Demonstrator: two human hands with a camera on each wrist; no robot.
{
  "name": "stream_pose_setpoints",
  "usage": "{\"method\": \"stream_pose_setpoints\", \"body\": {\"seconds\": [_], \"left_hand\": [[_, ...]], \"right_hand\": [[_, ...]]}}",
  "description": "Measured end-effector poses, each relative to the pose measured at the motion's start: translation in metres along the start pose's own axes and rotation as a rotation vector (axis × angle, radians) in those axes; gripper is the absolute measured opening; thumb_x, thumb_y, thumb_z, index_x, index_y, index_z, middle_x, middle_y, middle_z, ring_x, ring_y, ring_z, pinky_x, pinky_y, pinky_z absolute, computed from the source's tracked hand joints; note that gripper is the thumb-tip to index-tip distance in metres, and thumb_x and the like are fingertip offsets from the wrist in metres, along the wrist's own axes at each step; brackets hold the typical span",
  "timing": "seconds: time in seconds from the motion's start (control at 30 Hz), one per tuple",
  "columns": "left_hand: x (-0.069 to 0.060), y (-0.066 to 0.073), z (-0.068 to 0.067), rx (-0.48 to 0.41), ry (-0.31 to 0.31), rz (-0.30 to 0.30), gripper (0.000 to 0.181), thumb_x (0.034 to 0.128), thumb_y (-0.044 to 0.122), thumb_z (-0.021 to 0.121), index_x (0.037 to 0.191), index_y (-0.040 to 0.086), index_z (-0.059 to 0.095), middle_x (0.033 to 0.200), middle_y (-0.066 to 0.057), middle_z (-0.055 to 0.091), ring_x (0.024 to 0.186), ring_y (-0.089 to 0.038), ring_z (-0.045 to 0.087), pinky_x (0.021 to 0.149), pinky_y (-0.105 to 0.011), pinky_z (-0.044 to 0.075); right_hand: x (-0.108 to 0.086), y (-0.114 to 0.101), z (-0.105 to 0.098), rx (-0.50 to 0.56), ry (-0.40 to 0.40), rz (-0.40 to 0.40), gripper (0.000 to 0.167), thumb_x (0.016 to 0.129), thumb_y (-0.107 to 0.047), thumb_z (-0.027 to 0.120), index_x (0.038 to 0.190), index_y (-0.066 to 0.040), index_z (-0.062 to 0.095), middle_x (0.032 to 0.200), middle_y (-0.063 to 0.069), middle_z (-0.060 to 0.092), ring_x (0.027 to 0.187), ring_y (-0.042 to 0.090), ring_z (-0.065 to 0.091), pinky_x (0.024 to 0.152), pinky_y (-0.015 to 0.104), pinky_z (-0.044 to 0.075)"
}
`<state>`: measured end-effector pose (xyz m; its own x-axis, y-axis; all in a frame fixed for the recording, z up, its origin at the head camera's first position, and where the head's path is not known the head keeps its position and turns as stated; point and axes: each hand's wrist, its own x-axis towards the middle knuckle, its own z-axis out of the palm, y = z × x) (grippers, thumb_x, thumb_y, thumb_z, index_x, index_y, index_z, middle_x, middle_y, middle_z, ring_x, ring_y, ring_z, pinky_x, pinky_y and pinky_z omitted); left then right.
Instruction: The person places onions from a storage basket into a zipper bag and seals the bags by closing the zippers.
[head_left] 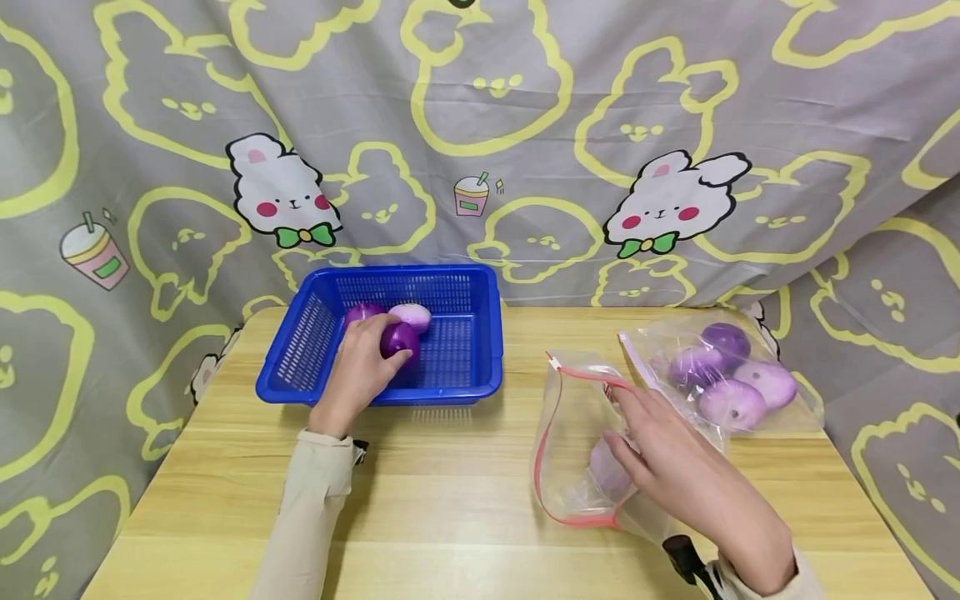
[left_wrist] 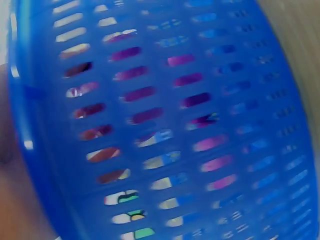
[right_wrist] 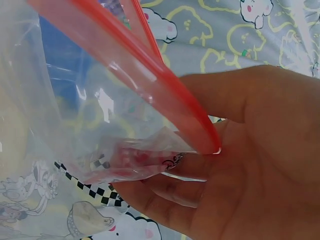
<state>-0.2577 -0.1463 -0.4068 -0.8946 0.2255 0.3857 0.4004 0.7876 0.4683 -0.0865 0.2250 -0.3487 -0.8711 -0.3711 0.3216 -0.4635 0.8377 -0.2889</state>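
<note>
Dark purple onion (head_left: pixel 401 343) in the blue basket, toward its left half. Round, glossy; likely firm and fairly light, with a smooth skin that could slip under fingertips. Best hold, I judge: thumb and fingers across the widest part, lifted straight up so it clears the wall.

Left hand (head_left: pixel 362 364) reaches over the near rim from above, thumb on the onion's near side, fingers curled along its left and top: a pinch about one onion wide. Left wrist view gives mostly slotted basket wall; finger contact not visible there.

Beside it, another purple onion (head_left: pixel 364 312), partly behind the hand, and a paler onion (head_left: pixel 412 317). Basket (head_left: pixel 492 354) looks like stiff plastic.

To the right, clear bag with red zip (head_left: pixel 537 471), mouth gaping to the left, one pale onion (head_left: pixel 607 468) inside. Film thin, limp, apt to fold; the zip edge is the sturdier place to grip. Right hand (head_left: pixel 675 458) pinches that edge, thumb and curled fingers on either side.

Farther right, second clear bag (head_left: pixel 806 408) with four onions (head_left: pixel 731 375). All on the wood-grain tabletop (head_left: pixel 450 517); patterned cloth (head_left: pixel 540 75) behind.
</note>
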Motion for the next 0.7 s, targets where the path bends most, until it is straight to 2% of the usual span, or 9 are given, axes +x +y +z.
{"method": "stream_pose_setpoints", "body": {"seconds": [0.1, 0.27, 0.53, 0.7], "left_hand": [[-0.001, 0.006, -0.003, -0.026, 0.033, 0.046, 0.050, 0.0809, 0.014, 0.083, 0.125, 0.003, 0.061, 0.124, -0.019, 0.064, 0.121, -0.039, 0.050, 0.104, -0.059, 0.038], [-0.004, 0.020, -0.009, -0.042, 0.058, 0.099, 0.052, 0.0812, 0.015, 0.083, 0.127, 0.006, 0.060, 0.127, -0.017, 0.063, 0.122, -0.037, 0.050, 0.104, -0.059, 0.039], [-0.007, 0.036, -0.016, -0.076, 0.089, 0.196, 0.053, 0.0788, 0.013, 0.085, 0.126, 0.007, 0.062, 0.131, -0.013, 0.062, 0.124, -0.034, 0.052, 0.111, -0.058, 0.035], [-0.009, 0.044, -0.019, -0.084, 0.083, 0.220, 0.053, 0.0777, 0.012, 0.086, 0.125, 0.008, 0.063, 0.132, -0.011, 0.062, 0.124, -0.032, 0.052, 0.111, -0.056, 0.035]], "right_hand": [[0.002, 0.000, 0.001, 0.015, -0.021, 0.042, 0.040, 0.097, -0.011, 0.060, 0.132, 0.008, 0.052, 0.125, 0.018, 0.061, 0.118, 0.033, 0.056, 0.097, 0.052, 0.048], [0.005, 0.002, 0.003, 0.034, -0.013, 0.066, 0.036, 0.101, -0.010, 0.053, 0.131, 0.008, 0.054, 0.128, 0.021, 0.060, 0.121, 0.036, 0.055, 0.101, 0.054, 0.045], [0.007, 0.008, 0.003, 0.011, 0.034, 0.041, 0.026, 0.100, -0.009, 0.052, 0.121, 0.004, 0.058, 0.114, 0.016, 0.065, 0.109, 0.034, 0.061, 0.094, 0.053, 0.049], [0.007, 0.009, 0.003, 0.022, 0.054, 0.030, 0.023, 0.099, -0.004, 0.051, 0.120, 0.003, 0.057, 0.110, 0.016, 0.065, 0.107, 0.033, 0.062, 0.093, 0.051, 0.049]]}}
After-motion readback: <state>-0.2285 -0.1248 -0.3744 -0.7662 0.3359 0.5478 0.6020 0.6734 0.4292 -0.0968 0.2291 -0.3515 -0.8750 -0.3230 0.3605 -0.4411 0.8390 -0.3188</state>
